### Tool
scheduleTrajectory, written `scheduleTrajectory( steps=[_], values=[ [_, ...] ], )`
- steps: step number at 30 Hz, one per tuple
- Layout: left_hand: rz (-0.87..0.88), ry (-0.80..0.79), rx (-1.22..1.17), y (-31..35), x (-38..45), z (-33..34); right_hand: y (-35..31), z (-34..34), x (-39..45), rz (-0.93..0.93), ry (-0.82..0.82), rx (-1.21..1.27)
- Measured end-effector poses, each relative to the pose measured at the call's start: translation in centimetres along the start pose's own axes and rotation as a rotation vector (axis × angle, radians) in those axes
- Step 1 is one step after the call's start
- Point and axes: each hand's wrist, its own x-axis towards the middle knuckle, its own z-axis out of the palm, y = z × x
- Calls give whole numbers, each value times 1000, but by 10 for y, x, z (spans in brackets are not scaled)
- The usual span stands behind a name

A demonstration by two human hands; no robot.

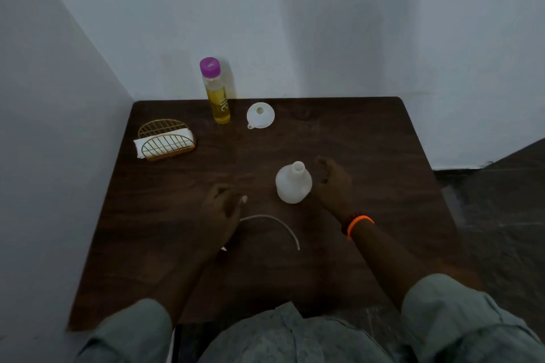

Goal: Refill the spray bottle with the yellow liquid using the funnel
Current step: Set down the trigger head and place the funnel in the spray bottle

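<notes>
The white spray bottle (293, 186) stands upright in the middle of the dark wooden table (368, 132), its neck open and its top removed. My right hand (334, 183) hovers just to its right with loosely curled fingers, holding nothing. My left hand (219, 215) lies low on the table over the white spray head (244, 200), fingers curled round it; only small white bits show. The head's thin dip tube (277, 219) curves out to the right across the table. A white funnel (260, 115) lies at the back. Beside it stands the purple-capped bottle of yellow liquid (219, 97).
A gold wire napkin holder (166, 140) with white napkins sits at the back left. Walls close in on the table's left and far sides. The table's right edge drops to a dark floor (501, 200). My lap is at the near edge.
</notes>
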Motion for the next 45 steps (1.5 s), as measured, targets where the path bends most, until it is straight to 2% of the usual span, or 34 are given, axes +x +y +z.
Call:
scheduleTrajectory(
  steps=[5,11,20,25,31,35,38,45],
  values=[
    [-178,48,-110,26,64,18,-2,-15,47,28,72,45],
    [-380,38,-101,14,143,56,-17,2,118,10,-23,75],
    [-349,111,-34,-9,212,84,-51,54,193,-85,-319,8],
    [-280,110,-103,0,223,87,-56,66,207,-112,-390,32],
    [-303,107,-114,20,216,73,-59,53,193,-137,-317,48],
    [-168,114,-135,47,200,45,-64,28,176,-108,-182,120],
    [-159,86,-192,71,183,21,-69,-3,152,-109,-59,175],
    [-169,-64,-371,125,124,-30,-86,-68,69,-119,-36,221]
  ],
)
